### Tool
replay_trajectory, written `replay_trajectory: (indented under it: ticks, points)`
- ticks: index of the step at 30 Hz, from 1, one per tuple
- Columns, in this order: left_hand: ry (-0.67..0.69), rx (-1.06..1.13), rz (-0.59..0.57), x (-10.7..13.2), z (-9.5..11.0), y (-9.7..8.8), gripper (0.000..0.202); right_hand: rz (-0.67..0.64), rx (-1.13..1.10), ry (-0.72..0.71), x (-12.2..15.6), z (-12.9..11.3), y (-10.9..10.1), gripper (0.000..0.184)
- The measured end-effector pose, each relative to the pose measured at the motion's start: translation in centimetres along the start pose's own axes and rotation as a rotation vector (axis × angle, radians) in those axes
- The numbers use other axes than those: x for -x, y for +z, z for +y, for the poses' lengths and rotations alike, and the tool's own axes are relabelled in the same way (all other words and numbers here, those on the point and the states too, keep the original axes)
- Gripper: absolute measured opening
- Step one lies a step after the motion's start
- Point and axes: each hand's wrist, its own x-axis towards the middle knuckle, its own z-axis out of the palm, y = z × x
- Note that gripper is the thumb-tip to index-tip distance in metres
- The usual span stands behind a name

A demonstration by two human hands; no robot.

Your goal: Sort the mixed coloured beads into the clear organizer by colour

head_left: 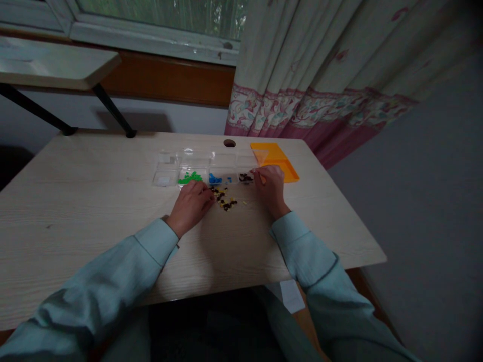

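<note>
A clear plastic compartment box lies on the table. Small green pieces fill one of its compartments, blue pieces another, and dark brown pieces a third. In front of it is a loose pile of small dark and yellow pieces. My left hand rests at the pile's left edge, fingers curled together; whatever they pinch is hidden. My right hand is over the right end of the box, beside the dark pieces, its thumb and finger closed in a pinch. Anything between them is too small to make out.
An orange tray sits behind my right hand, partly under the clear box. The pale wooden table has a round cable hole at the back. A raised shelf stands back left, and a curtain hangs behind.
</note>
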Motion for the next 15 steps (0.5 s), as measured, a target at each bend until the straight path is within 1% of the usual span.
replay_trajectory:
  ticks: [2, 3, 5, 8, 9, 12, 15]
  points:
    - [-0.015, 0.015, 0.008, -0.1, -0.1, 0.0, 0.016, 0.009, 0.008, -0.029, 0.1, -0.7, -0.2, 0.029]
    - [-0.025, 0.032, 0.016, -0.1, -0.2, 0.1, 0.017, 0.005, 0.006, -0.066, 0.2, -1.2, -0.3, 0.029]
    - [-0.053, 0.083, 0.053, -0.2, -0.4, 0.1, 0.019, -0.032, -0.020, -0.192, 0.6, -2.8, -0.3, 0.026]
    - [-0.109, 0.181, 0.141, -0.4, -0.6, 0.2, 0.022, -0.134, -0.099, -0.423, 1.6, -5.6, 0.0, 0.019]
    - [-0.123, 0.216, 0.167, -0.4, -0.7, 0.3, 0.023, -0.148, -0.114, -0.462, 1.9, -6.4, 0.1, 0.020]
    - [-0.143, 0.311, 0.207, -0.4, -0.8, 0.4, 0.025, -0.131, -0.125, -0.486, 2.4, -7.8, 0.4, 0.024]
    - [-0.150, 0.354, 0.216, -0.4, -0.8, 0.5, 0.025, -0.092, -0.122, -0.480, 2.5, -7.9, 0.5, 0.024]
